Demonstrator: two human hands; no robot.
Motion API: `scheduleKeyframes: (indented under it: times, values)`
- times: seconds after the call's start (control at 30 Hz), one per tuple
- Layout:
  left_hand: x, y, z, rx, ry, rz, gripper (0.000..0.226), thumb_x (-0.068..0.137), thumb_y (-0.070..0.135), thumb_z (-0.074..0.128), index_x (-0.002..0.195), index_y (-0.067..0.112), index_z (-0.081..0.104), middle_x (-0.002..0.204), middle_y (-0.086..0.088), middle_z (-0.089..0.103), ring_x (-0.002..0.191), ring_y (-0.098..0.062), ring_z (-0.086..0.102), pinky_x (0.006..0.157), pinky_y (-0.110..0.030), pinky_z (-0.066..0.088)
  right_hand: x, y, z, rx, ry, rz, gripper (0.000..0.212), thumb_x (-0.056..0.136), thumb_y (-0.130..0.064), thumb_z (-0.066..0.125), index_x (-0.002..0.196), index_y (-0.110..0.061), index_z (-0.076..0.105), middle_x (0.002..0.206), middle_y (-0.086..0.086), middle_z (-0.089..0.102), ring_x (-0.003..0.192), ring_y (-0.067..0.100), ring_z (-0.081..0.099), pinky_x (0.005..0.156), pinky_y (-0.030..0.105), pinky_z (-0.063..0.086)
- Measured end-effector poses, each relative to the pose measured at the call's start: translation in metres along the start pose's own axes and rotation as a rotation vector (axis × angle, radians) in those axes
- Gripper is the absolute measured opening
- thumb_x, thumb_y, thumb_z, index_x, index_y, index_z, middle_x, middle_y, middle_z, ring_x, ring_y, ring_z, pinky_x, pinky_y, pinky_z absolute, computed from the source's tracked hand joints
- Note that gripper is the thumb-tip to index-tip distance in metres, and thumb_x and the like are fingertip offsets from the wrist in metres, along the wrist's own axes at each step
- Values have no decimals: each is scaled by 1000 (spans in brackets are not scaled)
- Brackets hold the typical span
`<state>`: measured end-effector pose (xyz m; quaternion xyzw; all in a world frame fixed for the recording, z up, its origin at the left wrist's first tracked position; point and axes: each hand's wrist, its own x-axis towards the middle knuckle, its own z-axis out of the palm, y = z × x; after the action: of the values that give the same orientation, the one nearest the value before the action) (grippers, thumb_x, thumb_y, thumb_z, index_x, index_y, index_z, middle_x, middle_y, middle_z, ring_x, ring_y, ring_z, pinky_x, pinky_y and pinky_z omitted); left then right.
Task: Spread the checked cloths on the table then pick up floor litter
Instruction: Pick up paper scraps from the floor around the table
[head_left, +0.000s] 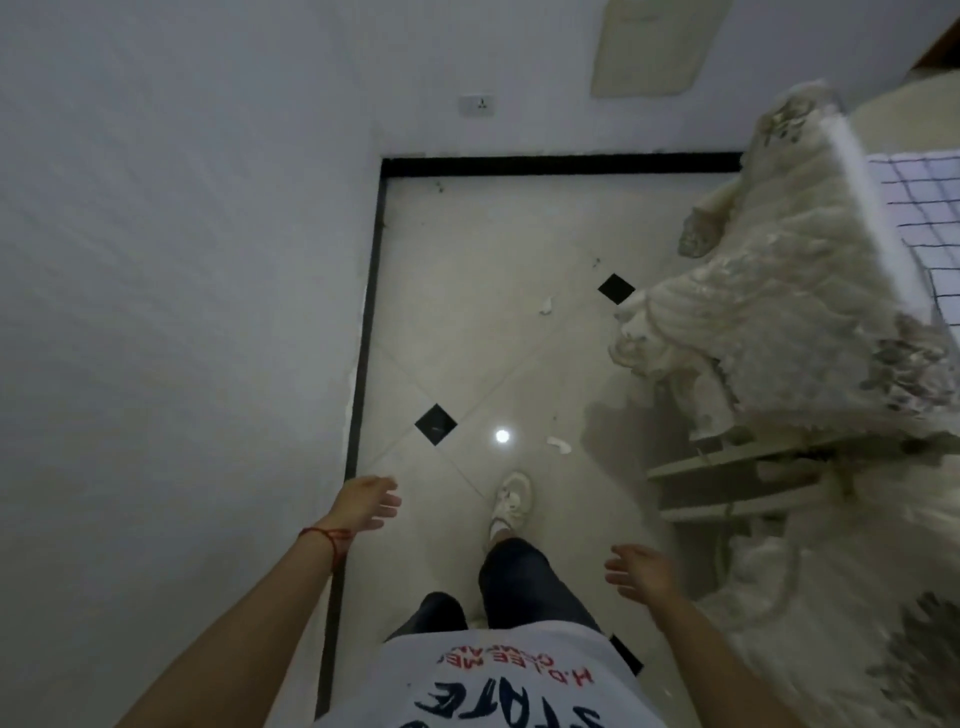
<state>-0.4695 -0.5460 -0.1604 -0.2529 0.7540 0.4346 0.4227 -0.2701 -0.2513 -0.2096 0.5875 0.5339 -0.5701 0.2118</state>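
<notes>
You stand on the pale glossy tiled floor (467, 312) with both hands free. Your left hand (371, 501) hangs with relaxed, spread fingers and holds nothing; your right hand (636, 571) is likewise loose and empty.

The first half of the task looks done, as far as this view shows: a white cloth with a dark checked grid (919, 208) lies flat on the worktop with the shaggy cream cover (769, 291) draped over its edge. Only a corner of that cloth shows at the frame's right side, so you cannot tell whether every cloth is laid out.

The litter is what remains. Take the black diamond floor inlay (435, 424) as your mark. A small white scrap of litter (558, 445) lies on the floor to its right, just ahead of your white sneaker (511, 499). A second white crumpled scrap (546, 305) lies farther from you than the inlay, towards the far wall. Dark specks sit beyond it, near the black skirting strip (561, 165); they are too small to identify.

Nothing is picked up yet, so judge the second stage as only starting; the nearer scrap seems the natural first pick.
</notes>
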Motion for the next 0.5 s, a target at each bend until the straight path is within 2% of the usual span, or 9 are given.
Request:
scheduleKeyframes:
  times: [0.1, 0.27, 0.4, 0.5]
  values:
    - [29, 22, 2, 37, 7, -59, 12, 92, 16, 51, 90, 7, 58, 79, -10, 61, 70, -21, 56, 66, -26, 42, 29, -52, 7, 17, -17, 14, 32, 94, -12, 48, 118, 7, 53, 98, 17, 59, 82, 29, 56, 59, 26, 42]
    - [79, 57, 0, 136, -5, -119, 15, 94, 16, 49, 95, 4, 58, 79, -10, 60, 70, -21, 55, 64, -27, 43, 88, -129, 25, 17, 15, 0, 28, 93, -13, 48, 113, 5, 57, 75, 5, 58, 65, 17, 55, 58, 24, 41]
    - [132, 88, 9, 228, -28, -157, 16, 95, 16, 47, 85, 9, 57, 82, -11, 60, 70, -19, 54, 64, -26, 41, 138, -161, 53, 20, 32, -15, 25, 93, -13, 50, 107, 4, 61, 73, 3, 59, 62, 15, 55, 57, 21, 40]
    - [192, 101, 28, 334, -74, -174, 17, 95, 18, 47, 94, 5, 58, 84, -11, 60, 70, -18, 54, 64, -25, 41, 190, -160, 74, -24, 40, -16, 24, 92, -13, 51, 105, 3, 63, 79, 9, 62, 66, 18, 57, 58, 21, 44]
